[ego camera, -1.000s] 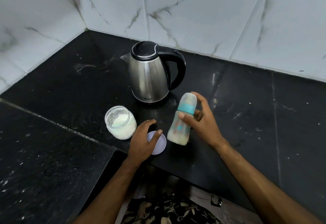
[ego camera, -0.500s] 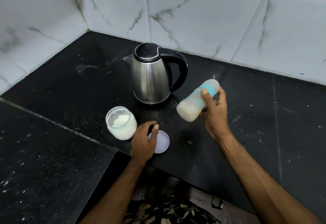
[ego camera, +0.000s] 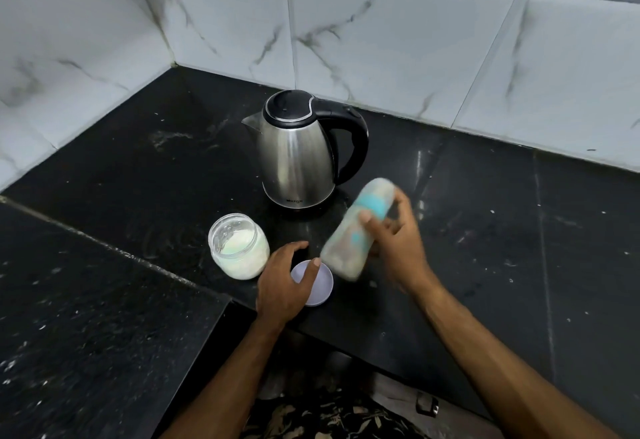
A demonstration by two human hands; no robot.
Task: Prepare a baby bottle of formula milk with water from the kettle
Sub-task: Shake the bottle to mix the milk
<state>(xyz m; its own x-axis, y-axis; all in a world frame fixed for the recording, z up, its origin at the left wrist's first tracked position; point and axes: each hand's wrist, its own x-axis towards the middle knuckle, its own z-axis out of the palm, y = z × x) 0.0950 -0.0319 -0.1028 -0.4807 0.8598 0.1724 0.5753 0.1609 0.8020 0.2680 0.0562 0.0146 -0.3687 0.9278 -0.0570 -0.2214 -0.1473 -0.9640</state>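
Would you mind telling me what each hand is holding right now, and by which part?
The right hand grips the tilted baby bottle around its upper body, near the teal collar. The left hand holds nothing; it rests over the jar lid.

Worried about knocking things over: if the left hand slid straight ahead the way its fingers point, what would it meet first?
Probably the kettle. The left hand, resting on the lid, points up-counter between the powder jar and the bottle; depth is uncertain.

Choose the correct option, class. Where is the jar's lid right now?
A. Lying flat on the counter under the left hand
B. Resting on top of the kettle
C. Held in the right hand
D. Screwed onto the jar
A: the lid lies flat on the counter beneath the left hand, beside the open jar.
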